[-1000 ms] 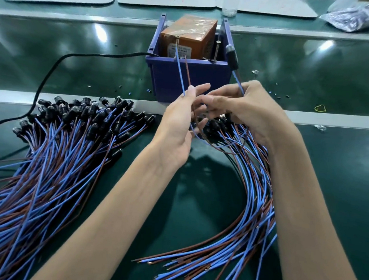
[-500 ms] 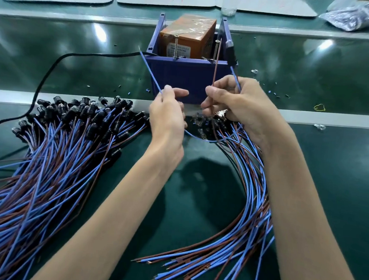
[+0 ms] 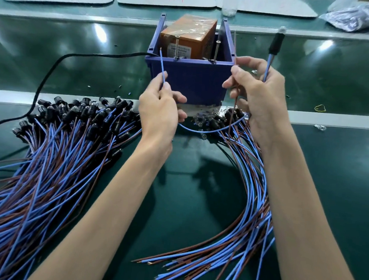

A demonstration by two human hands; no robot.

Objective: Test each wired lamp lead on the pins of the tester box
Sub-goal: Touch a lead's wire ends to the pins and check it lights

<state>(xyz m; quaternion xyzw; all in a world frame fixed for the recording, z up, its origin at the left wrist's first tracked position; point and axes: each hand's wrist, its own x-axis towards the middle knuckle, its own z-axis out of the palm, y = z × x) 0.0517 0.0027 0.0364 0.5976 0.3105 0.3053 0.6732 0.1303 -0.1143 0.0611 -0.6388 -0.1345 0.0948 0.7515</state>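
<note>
Glossy green bench (image 3: 340, 172) carries a fan of blue-and-brown leads (image 3: 46, 163) at lower left. At upper centre stands a square blue plastic box (image 3: 190, 79) with upright metal pins (image 3: 176, 48). The left hand (image 3: 159, 112) pinches a thin blue wire (image 3: 161, 66); the right hand (image 3: 258, 97) pinches a brown wire (image 3: 234, 42) and grips the black lamp (image 3: 276, 43).

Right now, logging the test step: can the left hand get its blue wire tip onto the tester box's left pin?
Probably yes: the left hand pinches the blue wire, its tip beside the left pin, nothing visibly between.

bright overhead light, glare on green belt (image 3: 76, 51), edges bowed, sharp
</note>
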